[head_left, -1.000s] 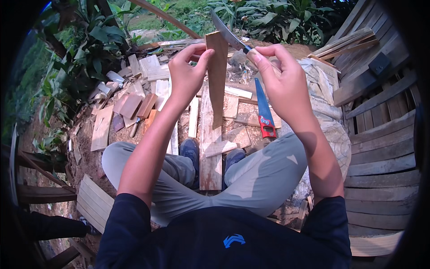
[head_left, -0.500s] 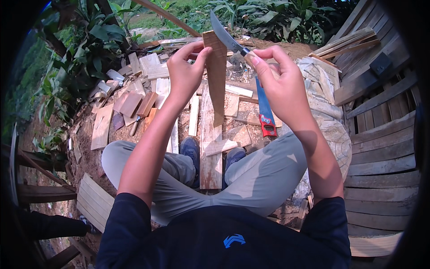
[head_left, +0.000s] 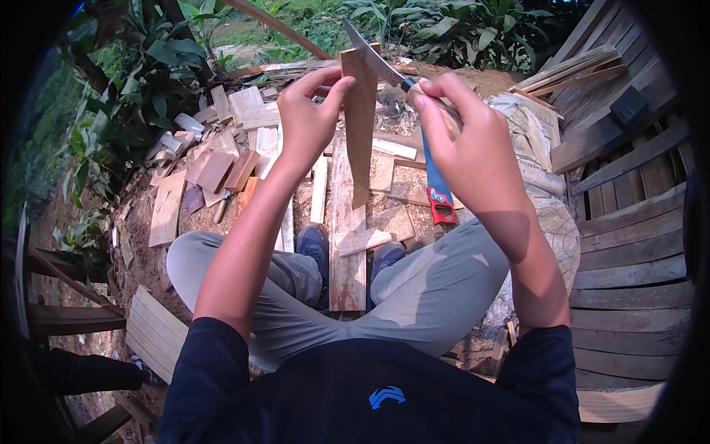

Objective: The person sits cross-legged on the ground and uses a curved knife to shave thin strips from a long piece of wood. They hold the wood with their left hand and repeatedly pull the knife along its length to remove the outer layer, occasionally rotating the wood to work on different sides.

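A tapered brown wood piece stands upright in front of me, its wide end up and its narrow end down by a long plank. My left hand pinches its upper left edge between thumb and fingers. In my right hand is a knife with a curved blade, a dark collar and a wooden handle. The blade slants up to the left, crossing the wood piece near its top right edge. Whether its edge bites into the wood I cannot tell.
A blue-bladed saw with a red handle lies right of the plank. Wood offcuts and shavings cover the ground; among them is a wooden-handled tool. A slatted wooden wall rises at right. Another person's leg shows at lower left.
My right hand has tilted and shifted slightly, bringing the knife blade lower across the top of the wood piece. The wood piece has moved a little right; my left hand keeps its pinch.
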A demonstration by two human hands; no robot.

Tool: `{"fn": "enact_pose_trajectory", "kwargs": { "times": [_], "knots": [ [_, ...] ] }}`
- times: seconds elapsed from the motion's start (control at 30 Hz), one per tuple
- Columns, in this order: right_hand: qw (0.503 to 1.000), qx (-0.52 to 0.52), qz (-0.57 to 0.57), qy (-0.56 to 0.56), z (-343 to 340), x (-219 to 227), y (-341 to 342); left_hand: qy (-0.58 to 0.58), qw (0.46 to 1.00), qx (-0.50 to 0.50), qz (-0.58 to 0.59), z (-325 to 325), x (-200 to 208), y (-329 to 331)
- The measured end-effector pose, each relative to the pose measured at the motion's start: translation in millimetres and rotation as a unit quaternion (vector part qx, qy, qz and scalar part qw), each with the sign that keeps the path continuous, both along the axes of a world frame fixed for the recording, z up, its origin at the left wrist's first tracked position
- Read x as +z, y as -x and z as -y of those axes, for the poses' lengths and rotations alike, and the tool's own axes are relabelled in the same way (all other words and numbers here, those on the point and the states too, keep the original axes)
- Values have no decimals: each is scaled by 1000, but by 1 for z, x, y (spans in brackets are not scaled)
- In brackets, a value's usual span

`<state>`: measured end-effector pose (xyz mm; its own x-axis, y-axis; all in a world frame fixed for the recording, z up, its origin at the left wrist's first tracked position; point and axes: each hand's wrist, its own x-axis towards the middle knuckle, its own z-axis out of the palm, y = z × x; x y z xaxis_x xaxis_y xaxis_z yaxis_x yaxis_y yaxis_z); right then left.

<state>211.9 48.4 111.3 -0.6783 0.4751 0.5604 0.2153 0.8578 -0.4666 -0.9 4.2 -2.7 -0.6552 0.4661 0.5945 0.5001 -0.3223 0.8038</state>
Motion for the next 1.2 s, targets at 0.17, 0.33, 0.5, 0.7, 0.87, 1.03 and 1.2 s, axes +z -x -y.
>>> {"fn": "enact_pose_trajectory", "kwargs": {
  "times": [0.17, 0.33, 0.5, 0.7, 0.87, 1.03, 1.2],
  "knots": [
    [990, 15, 94, -106, 0, 50, 0, 12, 999, -22, 20, 1, 5, -9],
    [957, 49, 248, -144, 0, 109, 9, 41, 999, -19, -16, 4, 1, -6],
    [962, 76, 254, -61, -4, 117, 9, 57, 998, -18, 10, 6, 2, -12],
    [982, -4, 179, -65, -17, 78, -3, 76, 997, -20, 6, 9, -10, -20],
    [996, 14, 45, -78, -10, 63, -6, 32, 999, -10, 8, 14, 10, -13],
    [998, 0, -13, -69, 4, 66, -12, -31, 999, -8, -1, 8, 31, -19],
    [999, -4, 38, -28, -5, 32, -13, 26, 996, 7, 79, 8, -40, -28]
  ]
}}
